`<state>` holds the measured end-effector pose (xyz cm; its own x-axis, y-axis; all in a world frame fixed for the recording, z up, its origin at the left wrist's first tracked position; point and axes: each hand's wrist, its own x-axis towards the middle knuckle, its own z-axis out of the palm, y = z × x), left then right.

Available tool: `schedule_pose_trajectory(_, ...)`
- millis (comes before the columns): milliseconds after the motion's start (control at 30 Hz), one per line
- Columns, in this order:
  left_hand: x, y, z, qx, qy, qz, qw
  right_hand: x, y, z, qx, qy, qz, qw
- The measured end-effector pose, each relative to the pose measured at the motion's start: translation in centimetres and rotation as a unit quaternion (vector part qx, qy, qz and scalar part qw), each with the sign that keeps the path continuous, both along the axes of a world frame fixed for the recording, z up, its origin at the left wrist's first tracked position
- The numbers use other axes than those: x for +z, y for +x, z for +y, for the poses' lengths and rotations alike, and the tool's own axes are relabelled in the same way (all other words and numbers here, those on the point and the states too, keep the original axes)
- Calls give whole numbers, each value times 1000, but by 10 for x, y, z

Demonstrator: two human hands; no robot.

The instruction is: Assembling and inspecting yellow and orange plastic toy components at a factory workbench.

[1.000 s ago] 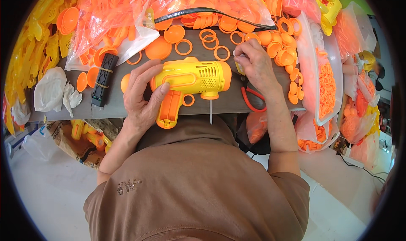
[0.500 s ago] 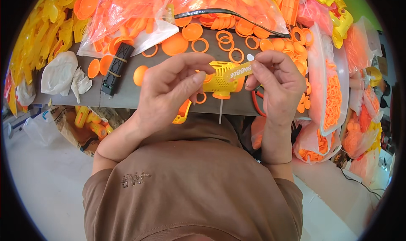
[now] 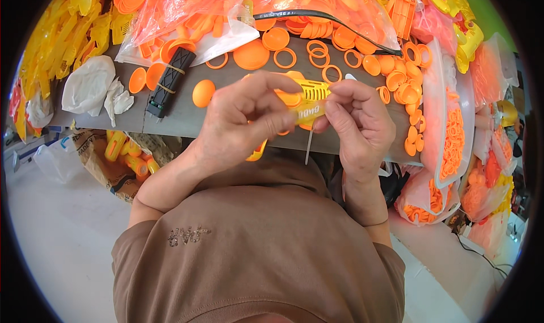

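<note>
Between my hands a narrow yellow label strip (image 3: 310, 114) with pale lettering is stretched over the table's near edge. My left hand (image 3: 241, 116) is closed, thumb and fingers pinching at the strip's left end. At its other end, my right hand (image 3: 360, 116) pinches it between thumb and forefinger. Just behind the strip lies a yellow plastic housing (image 3: 313, 89) with slots, partly covered by the strip and my left fingers. Below it a thin metal rod (image 3: 308, 147) sticks out past the table edge. A yellow and orange part (image 3: 258, 152) shows under my left hand.
Orange caps (image 3: 276, 39) and rings (image 3: 284, 57) are scattered across the dark table (image 3: 187, 125). A black part with rubber bands (image 3: 171, 79) lies left, beside crumpled white plastic (image 3: 89, 85). Bags of orange parts (image 3: 198, 9) line the back. A clear bin (image 3: 436, 147) stands right.
My hands have come closer together, and my left fingers have moved onto the strip's left end. The strip now covers more of the housing. The whole view has shifted slightly.
</note>
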<state>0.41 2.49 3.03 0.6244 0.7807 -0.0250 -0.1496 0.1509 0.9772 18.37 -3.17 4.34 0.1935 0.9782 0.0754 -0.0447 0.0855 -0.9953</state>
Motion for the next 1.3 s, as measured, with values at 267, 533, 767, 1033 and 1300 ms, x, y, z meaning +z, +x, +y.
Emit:
schedule_pose_trajectory(267, -1, 2, -5, -11, 237, 71, 969, 17, -2, 18, 185, 257, -347, 883)
schedule_pose_trajectory(533, -7, -8, -14, 54, -228, -76, 969, -20, -11, -3, 41, 312, -375, 872)
schedule_pose_trajectory(767, -13, -8, -18, -9, -153, -21, 988, -29, -3, -16, 6, 322, -437, 840)
schedule_pose_trajectory(1033, -12, -27, 0, 137, 365, 131, 911, -26, 33, -4, -4, 306, -461, 833)
schedule_pose_trajectory(1300, -44, -39, 17, 69, 553, 217, 802, -20, 46, 15, 103, 267, -546, 787)
